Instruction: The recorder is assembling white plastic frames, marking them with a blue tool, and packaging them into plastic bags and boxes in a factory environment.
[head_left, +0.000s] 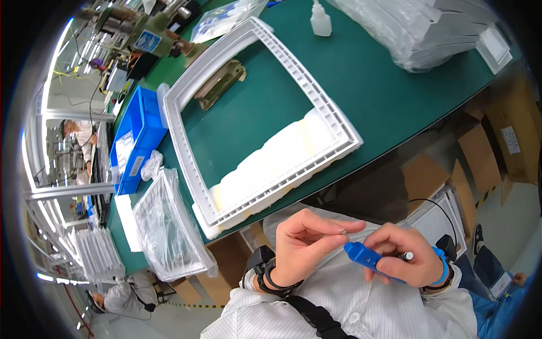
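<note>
My left hand (307, 240) is closed in a pinch on a small grey metal piece (344, 231), whose kind is too small to tell. In my right hand (415, 254), the fingers wrap a blue plastic tool handle (362, 254). Its blunt end points toward the left fingertips, a short way from the metal piece. A short silver-white cylinder (406, 256) sticks out between the right fingers. Both hands are in front of my chest, off the near table edge. Beyond them, a white rectangular plastic frame (299, 70) lies on the green table, its near side over a white padded sheet (276, 155).
A blue bin (141, 118) and a bagged white frame (169, 226) stand on the left. At the back are a green machine (149, 34) and a white dropper bottle (320, 21). Plastic-wrapped parts (418, 34) lie far right. Cardboard boxes (480, 150) and another person's blue sleeve (497, 311) are right.
</note>
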A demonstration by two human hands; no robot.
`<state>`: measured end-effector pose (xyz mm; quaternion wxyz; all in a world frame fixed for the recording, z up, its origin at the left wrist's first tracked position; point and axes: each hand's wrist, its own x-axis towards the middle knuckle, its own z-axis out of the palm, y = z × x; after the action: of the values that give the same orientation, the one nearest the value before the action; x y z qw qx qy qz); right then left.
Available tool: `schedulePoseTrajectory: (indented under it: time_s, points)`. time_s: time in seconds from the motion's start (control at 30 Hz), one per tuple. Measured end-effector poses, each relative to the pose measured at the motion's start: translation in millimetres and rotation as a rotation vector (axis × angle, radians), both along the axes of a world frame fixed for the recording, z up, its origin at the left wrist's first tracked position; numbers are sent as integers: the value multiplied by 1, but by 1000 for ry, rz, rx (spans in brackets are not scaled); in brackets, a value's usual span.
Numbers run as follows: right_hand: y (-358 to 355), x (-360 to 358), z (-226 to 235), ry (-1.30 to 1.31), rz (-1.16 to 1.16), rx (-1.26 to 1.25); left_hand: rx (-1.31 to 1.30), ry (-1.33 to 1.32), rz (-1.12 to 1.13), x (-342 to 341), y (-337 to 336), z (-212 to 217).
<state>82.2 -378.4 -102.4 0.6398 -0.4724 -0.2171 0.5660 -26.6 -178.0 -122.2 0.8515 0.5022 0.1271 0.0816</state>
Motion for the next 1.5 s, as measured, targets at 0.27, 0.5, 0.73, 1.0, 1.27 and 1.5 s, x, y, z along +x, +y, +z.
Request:
schedulePoseTrajectory:
  time_s: [0.27,0.5,0.73,1.0,1.27,1.5]
  points:
    - [17,7,-1,-78,10,-77,-18,-9,108,-7,11,-3]
    - [19,8,-4,-89,-16,-98,150,-61,63,-4,15,-2]
    - [18,8,-6,-57,-39,-88,384,-91,40,2,18,5]
    - [23,12,-7,-61,-14,-96,370,-26,18,3,25,9]
    - [18,56,7,-763,-530,-350,656,-92,449,-20,49,31]
    - [74,130,-35,-1606,-567,-600,1200,154,358,-11,77,44]
